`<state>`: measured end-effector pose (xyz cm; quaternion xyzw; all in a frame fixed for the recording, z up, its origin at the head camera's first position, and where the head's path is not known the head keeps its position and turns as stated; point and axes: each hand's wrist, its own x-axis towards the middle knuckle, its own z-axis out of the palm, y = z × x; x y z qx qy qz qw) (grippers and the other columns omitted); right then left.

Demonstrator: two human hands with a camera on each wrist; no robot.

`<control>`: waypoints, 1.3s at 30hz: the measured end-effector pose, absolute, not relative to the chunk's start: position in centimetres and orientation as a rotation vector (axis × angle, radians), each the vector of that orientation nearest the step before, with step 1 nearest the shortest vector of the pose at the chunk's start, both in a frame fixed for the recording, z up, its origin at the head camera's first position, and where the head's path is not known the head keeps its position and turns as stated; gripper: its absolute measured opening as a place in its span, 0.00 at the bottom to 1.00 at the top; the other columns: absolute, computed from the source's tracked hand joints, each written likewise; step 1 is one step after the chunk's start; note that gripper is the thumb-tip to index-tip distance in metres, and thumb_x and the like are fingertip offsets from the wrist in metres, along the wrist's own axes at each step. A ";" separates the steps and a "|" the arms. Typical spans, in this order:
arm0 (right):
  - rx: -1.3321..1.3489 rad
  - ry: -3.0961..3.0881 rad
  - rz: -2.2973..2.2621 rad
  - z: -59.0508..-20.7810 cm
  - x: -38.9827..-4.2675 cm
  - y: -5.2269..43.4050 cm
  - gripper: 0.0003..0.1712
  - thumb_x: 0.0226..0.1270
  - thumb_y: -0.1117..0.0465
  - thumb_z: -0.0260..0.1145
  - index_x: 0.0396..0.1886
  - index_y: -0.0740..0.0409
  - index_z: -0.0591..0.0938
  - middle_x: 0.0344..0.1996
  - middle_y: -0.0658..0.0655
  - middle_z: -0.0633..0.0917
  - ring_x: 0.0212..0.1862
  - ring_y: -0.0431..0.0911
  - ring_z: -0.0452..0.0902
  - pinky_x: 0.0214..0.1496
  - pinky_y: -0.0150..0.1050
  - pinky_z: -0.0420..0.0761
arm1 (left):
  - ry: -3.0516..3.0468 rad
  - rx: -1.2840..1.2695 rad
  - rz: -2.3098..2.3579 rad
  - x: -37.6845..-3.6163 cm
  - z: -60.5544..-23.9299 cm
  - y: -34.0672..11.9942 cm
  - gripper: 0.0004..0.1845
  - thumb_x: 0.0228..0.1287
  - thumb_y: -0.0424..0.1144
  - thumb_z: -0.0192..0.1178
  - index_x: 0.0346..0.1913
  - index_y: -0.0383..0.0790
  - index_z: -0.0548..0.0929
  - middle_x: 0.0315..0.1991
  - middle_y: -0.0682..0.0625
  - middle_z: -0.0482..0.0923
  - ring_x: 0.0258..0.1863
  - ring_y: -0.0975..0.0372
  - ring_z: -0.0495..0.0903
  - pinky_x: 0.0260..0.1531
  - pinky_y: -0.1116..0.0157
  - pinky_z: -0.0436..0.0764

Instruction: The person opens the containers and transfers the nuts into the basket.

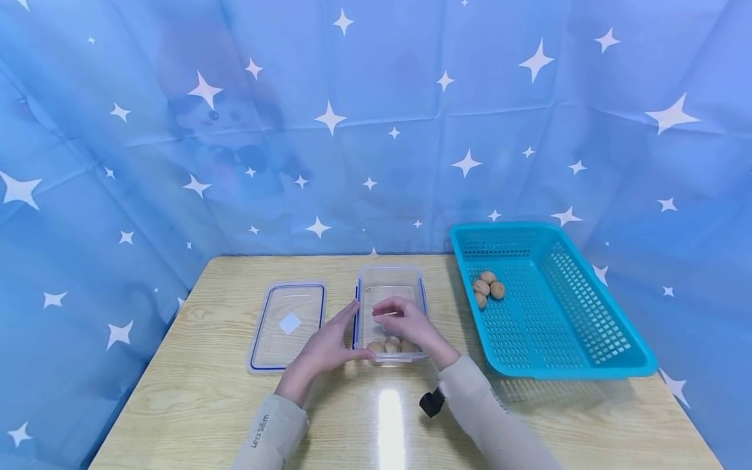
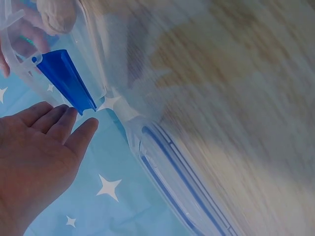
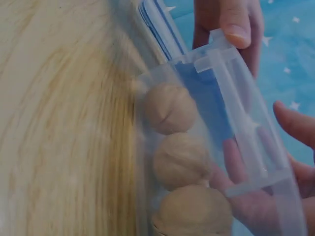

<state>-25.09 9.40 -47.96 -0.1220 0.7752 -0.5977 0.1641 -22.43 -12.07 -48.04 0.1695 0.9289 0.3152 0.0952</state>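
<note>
A clear plastic container with blue side clips stands in the middle of the table. Three walnuts lie in a row along its front wall. My left hand flanks the container's left side with extended fingers, its thumb at the front left corner. In the left wrist view those fingertips are right by a blue clip. Over the container's opening is my right hand, fingers loosely bent and reaching inside, near the walnuts. Nothing shows between its thumb and fingers.
Left of the container lies its clear lid with a blue seal and a white label. A turquoise basket on the right has several walnuts at its left side. A starry blue curtain hangs behind the table.
</note>
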 end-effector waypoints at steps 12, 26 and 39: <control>-0.471 2.258 -1.382 -48.9 -25.3 8.9 0.22 0.64 0.62 0.70 0.56 0.64 0.81 0.52 0.64 0.86 0.52 0.52 0.83 0.52 0.40 0.85 | 2.761 0.514 0.905 -22.2 -47.8 -11.9 0.62 0.47 0.67 0.71 0.80 0.44 0.52 0.81 0.46 0.50 0.76 0.45 0.59 0.73 0.44 0.66; -0.607 2.318 -1.147 -48.5 -25.4 8.7 0.13 0.61 0.67 0.72 0.45 0.64 0.87 0.40 0.58 0.90 0.40 0.42 0.84 0.47 0.34 0.86 | 2.761 0.479 0.914 -22.3 -47.7 -11.9 0.61 0.48 0.64 0.73 0.80 0.46 0.52 0.81 0.47 0.49 0.77 0.47 0.57 0.73 0.44 0.66; -0.480 2.419 -1.349 -48.8 -25.2 8.5 0.16 0.61 0.63 0.72 0.50 0.58 0.87 0.42 0.54 0.89 0.42 0.42 0.82 0.45 0.35 0.83 | 2.762 0.491 0.912 -22.3 -47.6 -11.9 0.61 0.48 0.64 0.73 0.80 0.46 0.52 0.81 0.47 0.50 0.77 0.46 0.57 0.72 0.43 0.67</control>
